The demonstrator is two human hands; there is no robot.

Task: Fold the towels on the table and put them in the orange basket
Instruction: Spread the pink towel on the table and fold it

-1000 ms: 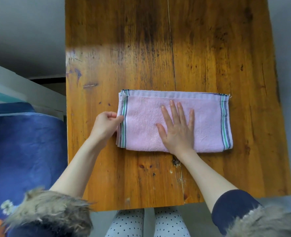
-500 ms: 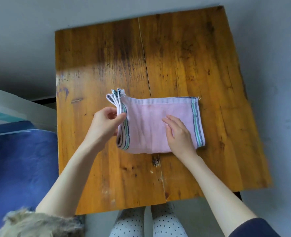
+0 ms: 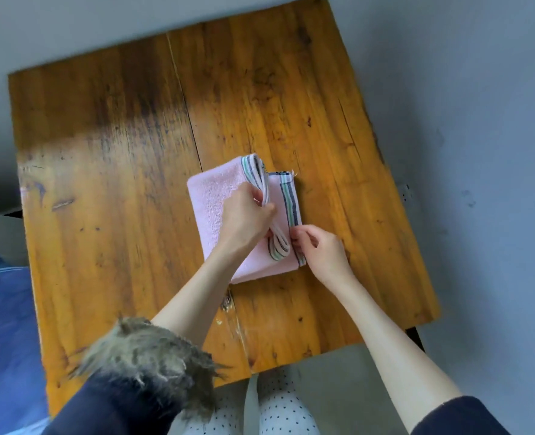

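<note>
A pink towel [image 3: 211, 199] with green and navy striped ends lies folded near the middle of the wooden table [image 3: 109, 189]. My left hand [image 3: 244, 219] grips the towel's striped left end and holds it folded over on top, close to the right end. My right hand [image 3: 318, 249] pinches the striped right edge of the towel against the table. The orange basket is not in view.
A blue cloth-covered surface [image 3: 5, 340] lies to the left of the table. Grey floor surrounds the table on the far and right sides. My knees in dotted trousers [image 3: 278, 409] are at the table's near edge.
My left hand has carried the towel's striped left end across to the right, folding the towel in half. My right hand has shifted from the towel's middle to its right edge.
</note>
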